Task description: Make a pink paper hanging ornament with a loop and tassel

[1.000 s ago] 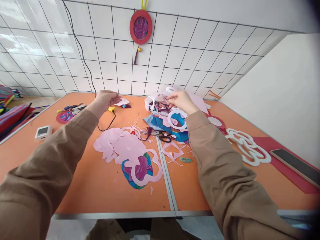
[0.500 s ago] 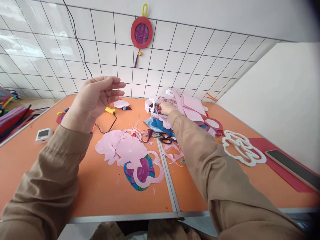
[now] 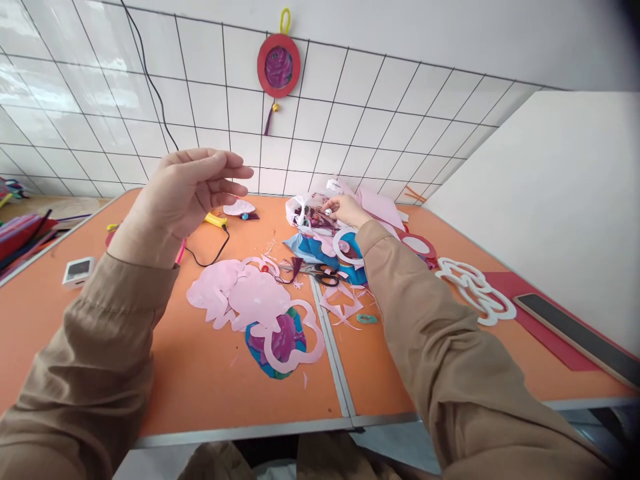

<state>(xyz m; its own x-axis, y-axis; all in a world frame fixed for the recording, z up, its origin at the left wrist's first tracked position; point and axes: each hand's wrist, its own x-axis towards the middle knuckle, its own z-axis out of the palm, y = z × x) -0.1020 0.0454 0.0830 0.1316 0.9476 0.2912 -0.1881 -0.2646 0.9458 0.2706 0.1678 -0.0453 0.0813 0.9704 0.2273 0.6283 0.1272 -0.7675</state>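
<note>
My left hand [image 3: 193, 181] is raised above the left side of the orange table, fingers stretched out, holding nothing. The yellow-handled tool [image 3: 215, 219] with a black cord lies just beyond it. At the back, my right hand [image 3: 349, 211] pinches a small silvery bell [image 3: 328, 212] between its fingertips. It is over an open clear plastic bag [image 3: 299, 211] of dark red tassels. Pink cloud-shaped cutouts [image 3: 260, 300] overlap in the middle, and a pink cloud-outline frame [image 3: 316, 350] partly covers a blue and purple flowered piece [image 3: 283, 343].
Scissors [image 3: 327, 275] with black handles lie among paper scraps [image 3: 343, 303]. White cloud-outline frames [image 3: 475, 290] and a dark phone-like slab [image 3: 575, 333] on red card are at right. A small white device [image 3: 79, 272] stands left. A round red ornament [image 3: 279, 65] hangs on the tiled wall.
My right hand has come up out of the plastic bag and now shows a small silvery bell at its fingertips. My left hand stays raised. The view has shifted slightly.
</note>
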